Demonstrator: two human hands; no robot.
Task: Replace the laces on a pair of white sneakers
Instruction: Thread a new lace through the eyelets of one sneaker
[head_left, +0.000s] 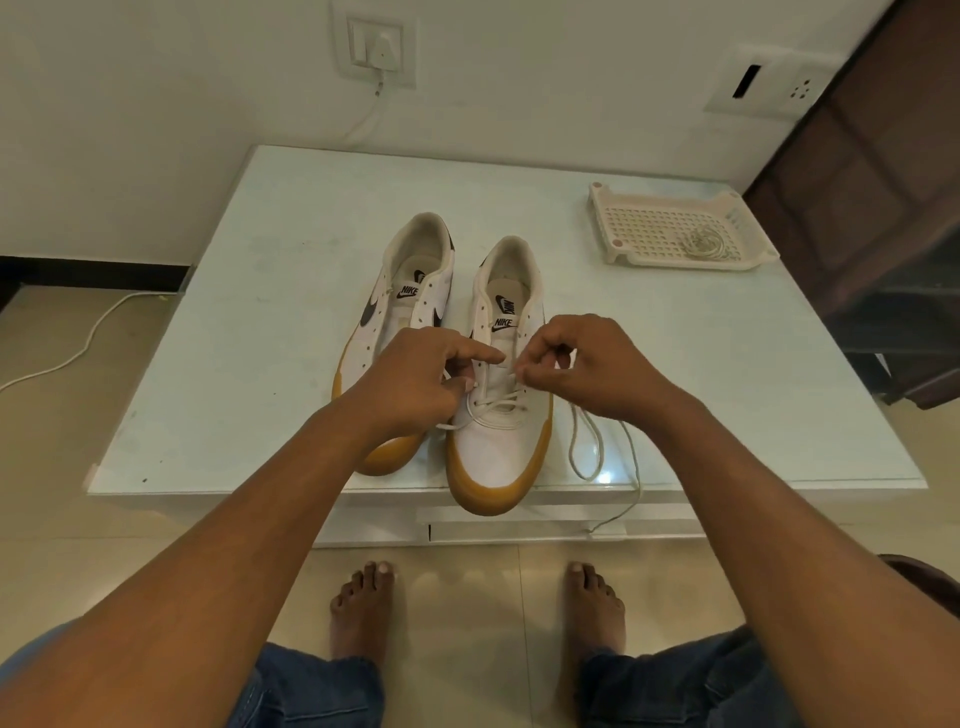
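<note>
Two white sneakers with tan soles stand side by side on a white table (260, 322), toes toward me. The left sneaker (405, 291) has bare eyelets. The right sneaker (498, 447) has a white lace (584, 447) threaded through its lowest eyelets, and the loose end loops over the table's front edge. My left hand (415, 379) grips the lace at the shoe's left eyelet row, index finger stretched across the tongue. My right hand (587, 364) pinches the lace at the right eyelet row.
A white perforated plastic tray (649, 228) at the table's back right holds a coiled lace (704, 244). A cable runs from a wall socket (376, 47) down behind the table. A dark chair (883, 234) stands at right. My bare feet rest on the tiled floor below.
</note>
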